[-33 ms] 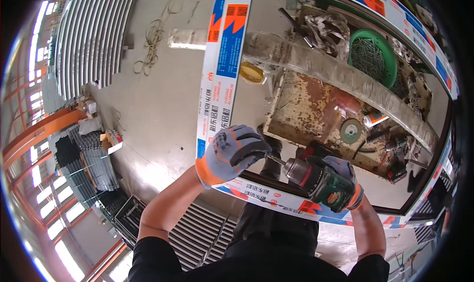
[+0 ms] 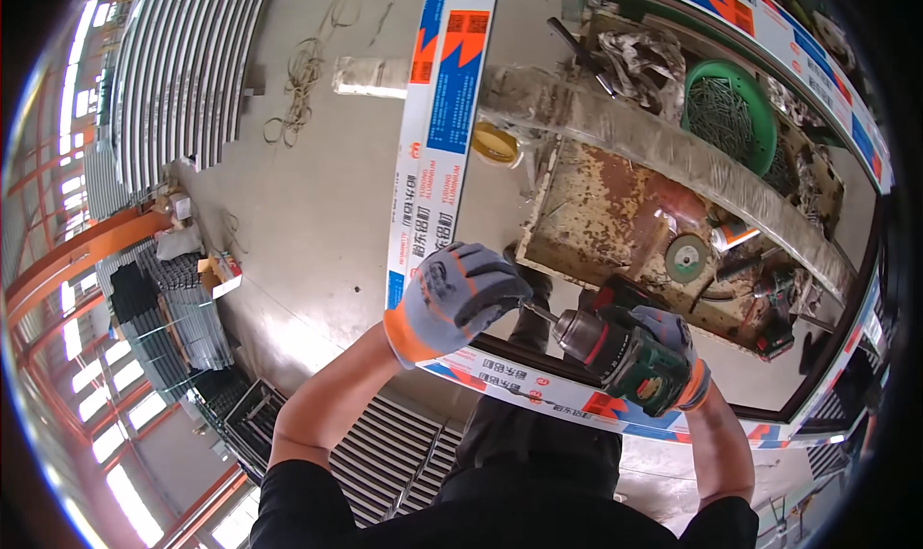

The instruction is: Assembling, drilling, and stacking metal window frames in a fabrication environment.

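My right hand (image 2: 694, 381), in a grey and orange glove, is wrapped round the grip of a green and black cordless drill (image 2: 630, 361). The drill lies nearly level, its chuck and slim bit (image 2: 541, 311) pointing left. At the bit's tip, my left hand (image 2: 452, 299), gloved alike, has its fingers pinched together; whatever is between them is hidden. Both hands are over the near left part of a large rectangular frame (image 2: 500, 371), whose bars carry white, blue and orange protective film.
Inside the frame's outline stands a rusty worktop (image 2: 596, 203) with a green bowl of screws (image 2: 728, 116), a grinding disc (image 2: 686, 258) and a second drill (image 2: 774, 285). A film-wrapped bar (image 2: 654, 140) crosses above it. Metal profiles (image 2: 183, 68) are stacked at far left.
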### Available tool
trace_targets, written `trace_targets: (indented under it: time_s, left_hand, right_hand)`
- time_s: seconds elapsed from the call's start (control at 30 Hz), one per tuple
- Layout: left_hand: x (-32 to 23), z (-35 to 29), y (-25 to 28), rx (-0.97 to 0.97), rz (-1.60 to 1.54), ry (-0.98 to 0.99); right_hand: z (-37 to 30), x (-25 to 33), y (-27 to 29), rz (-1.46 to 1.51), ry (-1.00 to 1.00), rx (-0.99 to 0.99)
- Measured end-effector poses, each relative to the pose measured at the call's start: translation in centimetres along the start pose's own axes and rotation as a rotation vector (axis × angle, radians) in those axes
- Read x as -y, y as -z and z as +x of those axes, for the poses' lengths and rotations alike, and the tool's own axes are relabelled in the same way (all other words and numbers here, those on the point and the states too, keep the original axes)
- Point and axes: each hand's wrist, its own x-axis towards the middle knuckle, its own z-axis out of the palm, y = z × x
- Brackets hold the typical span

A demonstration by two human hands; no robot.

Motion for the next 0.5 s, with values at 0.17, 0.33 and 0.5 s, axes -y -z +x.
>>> trace_targets:
  time_s: [0.17,0.33,0.5]
  left_hand:
    - [0.5,0.3,0.8,-0.040,0.404,-0.245]
    - [2.2,3.2,6.1,-0.387,0.235,-0.127]
    - [7.8,13.2,9.9,-0.259,0.717,-0.279]
  right_hand:
    - [0.4,-0.9,-1.3,-0.042,0.026,-0.023]
    - [1.8,-2.1,-0.8,-0.255,0.075,-0.148]
    - [2.7,-4.2,-0.2,-0.127,0.045,-0.196]
